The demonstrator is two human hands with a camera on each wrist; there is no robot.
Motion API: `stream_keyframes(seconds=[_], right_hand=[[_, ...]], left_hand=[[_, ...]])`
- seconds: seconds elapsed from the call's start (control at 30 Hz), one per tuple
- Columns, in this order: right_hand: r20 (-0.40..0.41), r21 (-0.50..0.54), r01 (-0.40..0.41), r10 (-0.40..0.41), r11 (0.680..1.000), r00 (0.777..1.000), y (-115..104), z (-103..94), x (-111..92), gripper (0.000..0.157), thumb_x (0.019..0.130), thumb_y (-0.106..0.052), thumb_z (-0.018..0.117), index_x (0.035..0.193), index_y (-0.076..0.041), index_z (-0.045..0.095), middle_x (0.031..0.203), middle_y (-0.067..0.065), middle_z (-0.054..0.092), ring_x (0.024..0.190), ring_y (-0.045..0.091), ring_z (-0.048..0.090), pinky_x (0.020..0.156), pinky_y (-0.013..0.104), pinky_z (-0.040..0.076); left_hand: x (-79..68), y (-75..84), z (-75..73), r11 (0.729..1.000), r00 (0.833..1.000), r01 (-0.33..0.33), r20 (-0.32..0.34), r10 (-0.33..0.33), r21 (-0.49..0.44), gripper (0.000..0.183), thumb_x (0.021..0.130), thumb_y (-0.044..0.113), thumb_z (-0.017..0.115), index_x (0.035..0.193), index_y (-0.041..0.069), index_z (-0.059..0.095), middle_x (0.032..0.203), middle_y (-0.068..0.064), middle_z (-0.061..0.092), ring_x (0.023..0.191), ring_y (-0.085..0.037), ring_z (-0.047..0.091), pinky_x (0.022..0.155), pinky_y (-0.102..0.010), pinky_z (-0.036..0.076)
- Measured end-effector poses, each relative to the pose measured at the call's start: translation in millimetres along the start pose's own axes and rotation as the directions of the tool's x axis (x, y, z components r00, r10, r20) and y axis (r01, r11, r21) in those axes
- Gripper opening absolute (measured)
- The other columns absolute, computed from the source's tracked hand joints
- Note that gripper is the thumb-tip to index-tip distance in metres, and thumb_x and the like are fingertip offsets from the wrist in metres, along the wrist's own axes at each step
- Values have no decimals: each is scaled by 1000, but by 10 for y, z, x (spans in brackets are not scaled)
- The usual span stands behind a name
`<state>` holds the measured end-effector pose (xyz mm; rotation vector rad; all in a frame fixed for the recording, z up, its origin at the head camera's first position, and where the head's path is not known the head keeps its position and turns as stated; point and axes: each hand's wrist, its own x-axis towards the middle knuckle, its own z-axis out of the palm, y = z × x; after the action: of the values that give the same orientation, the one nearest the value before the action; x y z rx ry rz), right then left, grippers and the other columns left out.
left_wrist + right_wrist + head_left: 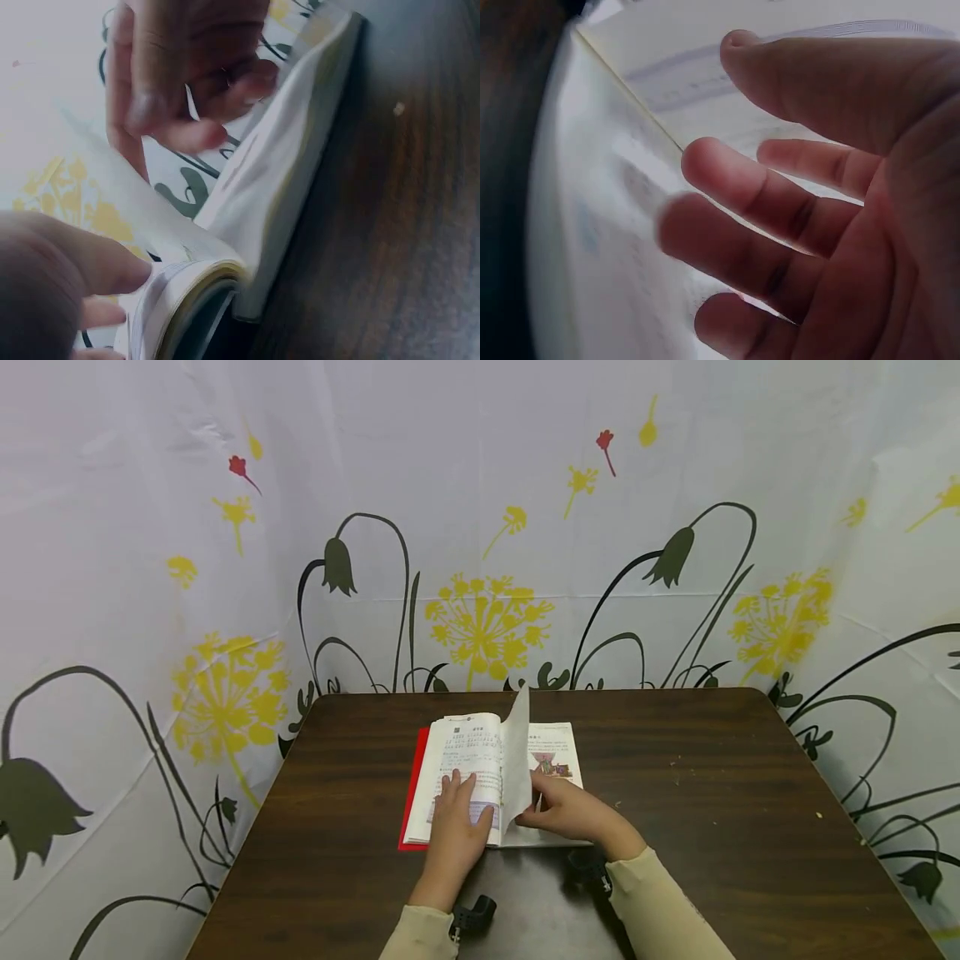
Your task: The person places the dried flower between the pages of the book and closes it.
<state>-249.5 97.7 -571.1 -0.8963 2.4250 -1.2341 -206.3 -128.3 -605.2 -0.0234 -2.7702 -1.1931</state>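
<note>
An open book (468, 752) with a red cover edge on its left lies on the brown table, and one page (515, 760) of it stands nearly upright by the spine. My left hand (457, 818) rests on the printed left side with fingers spread. Its thumb (112, 266) lies near the page edges in the left wrist view. At the lifted page is my right hand (573, 814); the right wrist view shows its fingers (727, 232) slightly bent beside the page, with the thumb apart from them. Whether those fingertips touch the paper I cannot tell.
The dark wooden table (712, 793) extends on both sides of the book, with small crumbs on its right part. A white cloth with printed flowers (487, 622) hangs behind it. Black wrist devices (474, 917) sit below both hands.
</note>
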Motion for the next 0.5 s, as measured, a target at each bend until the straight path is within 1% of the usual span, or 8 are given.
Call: stream_keyframes(seconds=[0.13,0.2,0.27,0.3,0.33,0.37,0.43,0.5], right_hand=[[65,-15,-27,28,1000,998,-66,111,19,60,99,-22,82,151,-11,55,90,-1,67,70,5,59,67,22,51],[91,-23,-34,36,999,995,-78,158,27,72,97,-20,84,160,-13,48,89,-1,66,71,4,60,68,22,51],[102,-41,-35,39,999,994,-81,193,36,78,96,-19,85,163,-14,46,87,-1,65,71,3,58,69,22,51],[102,-55,-35,41,998,994,-83,206,40,79,95,-20,86,163,-15,46,86,-1,65,71,3,57,69,22,50],[102,-69,-35,42,997,994,-86,216,43,79,94,-22,87,162,-16,47,86,-1,65,71,2,56,68,22,50],[101,-82,-37,45,996,994,-85,224,47,79,94,-23,88,162,-17,48,86,0,65,71,2,56,68,22,49],[103,-99,-23,33,995,994,-83,234,52,75,94,-25,88,159,-19,51,87,3,65,71,2,54,69,23,49],[106,-123,-3,16,992,994,-73,238,52,69,94,-26,88,154,-21,55,90,5,65,73,1,53,70,23,48]], left_hand=[[2,39,-36,984,998,-32,-58,22,-173,53,102,11,71,153,4,60,166,-20,51,162,-44,39,128,-66,36],[-2,58,-55,965,990,-81,-129,50,-248,48,104,8,68,152,6,61,160,-12,58,156,-36,49,125,-59,42],[-7,68,-75,933,964,-177,-247,100,-313,46,104,5,65,149,7,63,152,-5,64,146,-27,57,122,-45,47],[-9,72,-86,913,936,-249,-323,141,-324,42,103,2,64,145,8,65,147,-4,66,140,-25,60,119,-39,48],[-10,74,-95,887,892,-338,-406,196,-315,38,101,-1,63,138,7,68,141,-4,68,134,-25,62,116,-35,48],[-10,80,-106,853,833,-436,-487,262,-286,35,99,-3,62,133,5,70,137,-6,70,129,-26,63,114,-32,47],[-8,100,-124,769,685,-614,-604,406,-179,31,92,-7,62,121,2,72,126,-11,73,119,-29,64,110,-29,46],[1,129,-131,669,536,-741,-650,538,-58,26,87,-7,63,110,0,74,115,-14,75,111,-32,66,108,-30,48]])
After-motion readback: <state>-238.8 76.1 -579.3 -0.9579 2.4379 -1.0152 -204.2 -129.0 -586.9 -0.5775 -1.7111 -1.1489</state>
